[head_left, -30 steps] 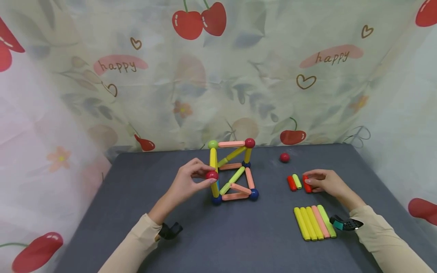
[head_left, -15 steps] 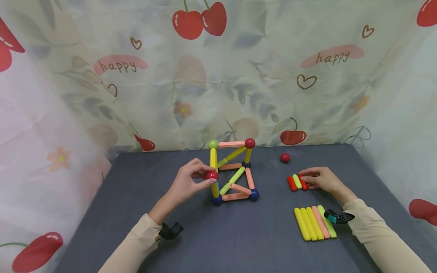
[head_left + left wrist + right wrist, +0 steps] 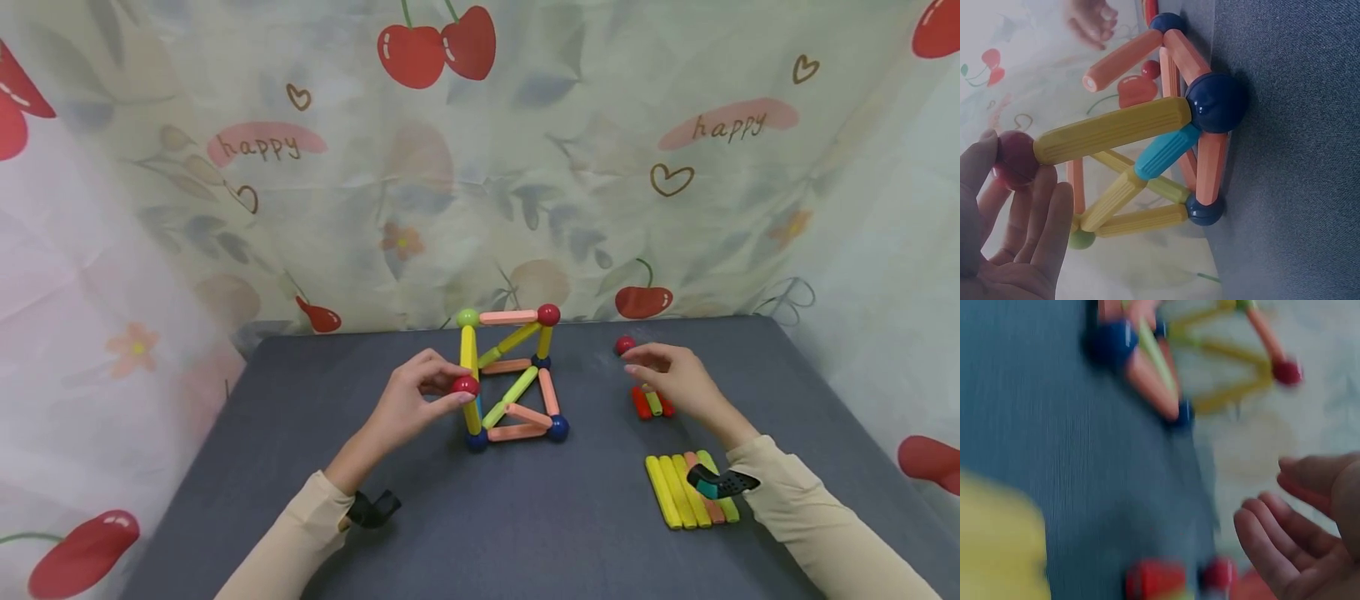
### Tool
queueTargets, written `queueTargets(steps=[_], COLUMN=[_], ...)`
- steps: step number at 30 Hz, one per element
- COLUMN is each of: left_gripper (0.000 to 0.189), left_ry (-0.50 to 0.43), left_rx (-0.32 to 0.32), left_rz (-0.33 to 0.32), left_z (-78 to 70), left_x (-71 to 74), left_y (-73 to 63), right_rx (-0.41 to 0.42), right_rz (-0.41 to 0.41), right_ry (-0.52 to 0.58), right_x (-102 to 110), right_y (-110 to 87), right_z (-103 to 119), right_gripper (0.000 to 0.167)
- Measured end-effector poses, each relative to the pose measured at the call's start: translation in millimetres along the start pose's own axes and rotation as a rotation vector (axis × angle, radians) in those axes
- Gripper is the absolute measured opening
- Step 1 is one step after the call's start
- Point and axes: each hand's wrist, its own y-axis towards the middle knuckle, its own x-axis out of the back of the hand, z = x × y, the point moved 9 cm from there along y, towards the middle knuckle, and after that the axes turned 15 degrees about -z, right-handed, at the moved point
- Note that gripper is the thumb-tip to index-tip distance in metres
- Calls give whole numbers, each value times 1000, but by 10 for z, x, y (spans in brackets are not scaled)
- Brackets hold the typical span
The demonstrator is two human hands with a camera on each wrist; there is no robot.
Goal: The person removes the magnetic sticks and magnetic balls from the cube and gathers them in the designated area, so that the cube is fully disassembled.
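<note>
My left hand [image 3: 412, 392] pinches a red ball [image 3: 466, 386] between thumb and fingers. In the left wrist view that ball sits at the end of a yellow stick [image 3: 1113, 130], whose other end meets a dark blue ball [image 3: 1217, 103]. They belong to a frame of magnetic sticks and balls, with a green ball [image 3: 468, 317] and another red ball [image 3: 549, 314] at its top. My right hand [image 3: 678, 382] holds nothing, its fingers loosely bent. It hovers over a short row of red sticks [image 3: 641, 403] and a green stick [image 3: 655, 405], fingertips near a loose red ball [image 3: 624, 344].
Several long yellow sticks [image 3: 663, 493], a pink one and a green one lie side by side at the right front, partly under the right wrist's strap [image 3: 722, 482]. Patterned cloth [image 3: 480, 183] hangs behind the dark table [image 3: 525, 533].
My right hand slid a red stick left against the green one, let go, and rose away toward the loose red ball. The left hand stays put.
</note>
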Motion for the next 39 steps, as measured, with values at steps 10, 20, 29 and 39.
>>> queueTargets(steps=[10, 20, 29, 39], left_gripper=[31, 31, 32, 34], left_ry=[-10, -12, -14, -31], left_rx=[-13, 34, 39, -2], left_rz=[1, 15, 23, 18], left_z=[-8, -7, 2, -9], left_x=[5, -4, -5, 16], left_y=[10, 12, 0, 6], right_rx=[235, 283, 441, 578], right_rz=[329, 389, 341, 249], right_ry=[165, 186, 120, 67], right_x=[-900, -1215, -1250, -1181], right_y=[-214, -315, -369, -421], right_z=[795, 842, 906, 1019], right_gripper=[41, 47, 50, 59])
